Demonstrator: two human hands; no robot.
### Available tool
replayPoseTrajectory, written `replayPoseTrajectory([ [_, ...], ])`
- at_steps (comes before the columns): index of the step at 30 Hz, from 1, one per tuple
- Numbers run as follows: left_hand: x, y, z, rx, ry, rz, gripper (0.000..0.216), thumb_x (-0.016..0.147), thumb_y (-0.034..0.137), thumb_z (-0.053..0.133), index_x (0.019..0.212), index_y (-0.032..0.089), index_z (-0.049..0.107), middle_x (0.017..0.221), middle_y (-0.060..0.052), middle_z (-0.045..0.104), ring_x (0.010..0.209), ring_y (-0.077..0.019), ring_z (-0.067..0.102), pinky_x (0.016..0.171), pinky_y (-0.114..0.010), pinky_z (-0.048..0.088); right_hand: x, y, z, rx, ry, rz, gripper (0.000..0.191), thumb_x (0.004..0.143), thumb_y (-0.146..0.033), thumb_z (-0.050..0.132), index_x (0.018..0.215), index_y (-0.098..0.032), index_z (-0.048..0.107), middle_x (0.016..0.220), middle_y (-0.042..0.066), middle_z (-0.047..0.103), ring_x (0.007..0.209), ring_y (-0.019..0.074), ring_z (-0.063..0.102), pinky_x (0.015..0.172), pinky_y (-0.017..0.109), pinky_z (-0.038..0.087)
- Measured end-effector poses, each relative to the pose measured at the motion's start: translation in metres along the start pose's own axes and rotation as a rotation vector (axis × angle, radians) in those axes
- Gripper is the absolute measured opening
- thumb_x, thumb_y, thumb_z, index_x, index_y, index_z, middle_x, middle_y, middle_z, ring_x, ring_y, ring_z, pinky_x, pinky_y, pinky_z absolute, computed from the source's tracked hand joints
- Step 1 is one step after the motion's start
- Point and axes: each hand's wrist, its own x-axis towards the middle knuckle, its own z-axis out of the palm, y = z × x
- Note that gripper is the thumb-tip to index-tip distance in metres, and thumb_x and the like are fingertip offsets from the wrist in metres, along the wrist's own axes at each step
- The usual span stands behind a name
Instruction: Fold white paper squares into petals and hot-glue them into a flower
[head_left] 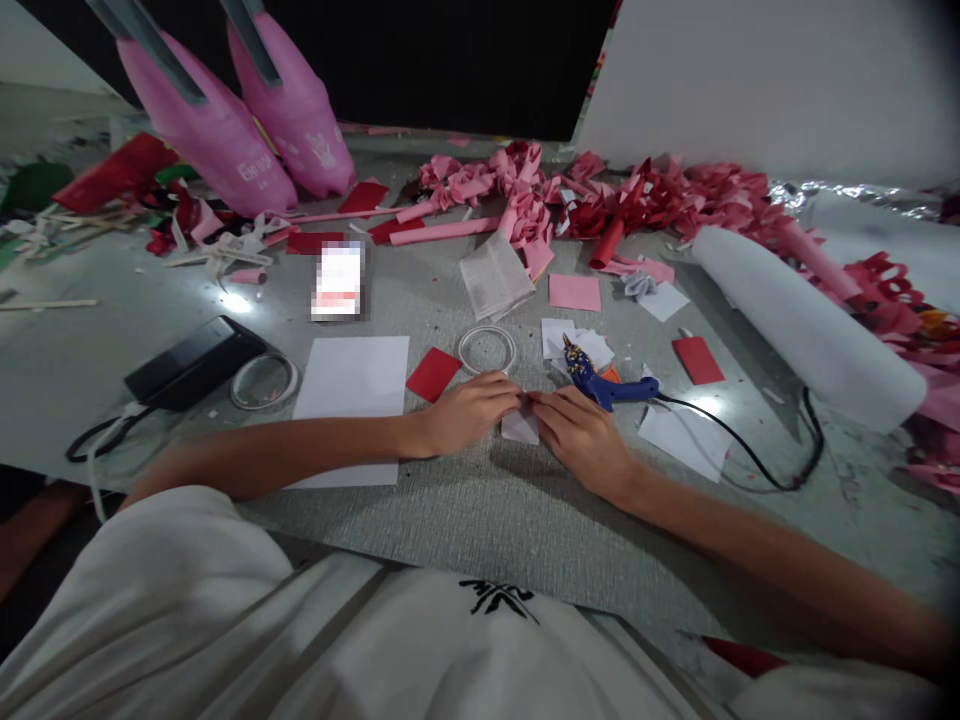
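My left hand (466, 410) and my right hand (581, 432) meet over a small pale piece of paper (520, 427) lying on the grey table (480, 520). Both hands have their fingertips pinched on the paper's top edge. Just behind my right hand lies a blue glue gun (607, 382) with a black cord (750, 455) running off to the right. A red paper square (433, 374) and a clear tape ring (487, 349) sit just beyond my left hand. A white sheet (352, 400) lies partly under my left forearm.
Piles of pink and red paper curls (637, 200) line the back of the table. A white roll (802, 325) lies at the right. Two pink bottles (247, 130) stand at the back left. A black box (191, 362) and another tape ring (262, 382) sit at the left.
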Motion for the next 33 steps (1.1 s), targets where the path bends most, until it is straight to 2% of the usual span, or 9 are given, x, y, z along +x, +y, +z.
replayPoseTrajectory([
  [7, 0.001, 0.004, -0.008, 0.131, -0.11, 0.053, 0.025, 0.103, 0.01, 0.049, 0.119, 0.01, 0.068, 0.123, -0.014, 0.072, 0.118, -0.0237, 0.064, 0.109, -0.041, 0.054, 0.005, -0.006, -0.012, -0.229, -0.106, -0.171, 0.029, 0.1, -0.008, 0.045, 0.117, -0.013, 0.067, 0.119, 0.016, 0.072, 0.104, 0.0272, 0.062, 0.088, 0.04, 0.056],
  [11, 0.002, 0.011, -0.012, 0.238, -0.162, 0.036, 0.025, 0.103, 0.011, 0.05, 0.12, 0.01, 0.068, 0.123, -0.014, 0.072, 0.113, -0.0238, 0.065, 0.107, -0.041, 0.054, 0.002, -0.007, -0.013, -0.17, -0.094, -0.134, 0.033, 0.102, -0.009, 0.043, 0.126, -0.014, 0.064, 0.114, 0.016, 0.074, 0.098, 0.0271, 0.062, 0.082, 0.041, 0.054],
  [17, 0.001, 0.01, -0.011, 0.32, -0.181, 0.061, 0.022, 0.104, 0.013, 0.05, 0.114, 0.011, 0.07, 0.125, -0.012, 0.072, 0.112, -0.024, 0.064, 0.107, -0.041, 0.053, -0.002, 0.002, -0.001, -0.173, 0.003, -0.091, 0.022, 0.103, -0.016, 0.05, 0.111, -0.017, 0.07, 0.085, 0.008, 0.071, 0.087, 0.0242, 0.059, 0.079, 0.038, 0.051],
  [22, 0.003, 0.01, -0.013, 0.373, -0.213, 0.072, 0.024, 0.104, 0.011, 0.048, 0.115, 0.012, 0.069, 0.117, -0.01, 0.073, 0.11, -0.0236, 0.065, 0.105, -0.04, 0.052, 0.007, 0.006, 0.002, -0.099, -0.018, 0.015, 0.029, 0.105, -0.024, 0.051, 0.127, -0.013, 0.067, 0.093, 0.011, 0.068, 0.09, 0.0251, 0.061, 0.081, 0.039, 0.053],
  [27, 0.004, 0.03, -0.019, 0.543, -0.231, 0.098, 0.027, 0.102, 0.008, 0.047, 0.117, 0.006, 0.069, 0.108, -0.015, 0.074, 0.104, -0.0255, 0.067, 0.105, -0.043, 0.051, 0.009, 0.006, -0.002, -0.148, -0.101, 0.005, 0.031, 0.103, -0.021, 0.053, 0.13, -0.01, 0.066, 0.096, 0.012, 0.067, 0.093, 0.0269, 0.062, 0.08, 0.04, 0.052],
  [29, 0.002, 0.04, -0.021, 0.595, -0.218, 0.083, 0.029, 0.101, 0.006, 0.046, 0.118, 0.005, 0.069, 0.114, -0.018, 0.074, 0.106, -0.0252, 0.068, 0.107, -0.042, 0.049, 0.008, 0.006, -0.002, -0.169, -0.127, 0.004, 0.032, 0.103, -0.019, 0.054, 0.131, -0.011, 0.065, 0.098, 0.012, 0.067, 0.095, 0.0278, 0.062, 0.08, 0.04, 0.052],
  [33, -0.001, 0.046, -0.021, 0.584, -0.224, 0.051, 0.028, 0.101, 0.005, 0.044, 0.115, 0.007, 0.069, 0.108, -0.015, 0.075, 0.098, -0.0236, 0.069, 0.097, -0.039, 0.053, 0.008, 0.005, -0.002, -0.168, -0.124, 0.018, 0.032, 0.103, -0.019, 0.053, 0.132, -0.013, 0.066, 0.098, 0.011, 0.067, 0.095, 0.0269, 0.064, 0.083, 0.039, 0.052],
])
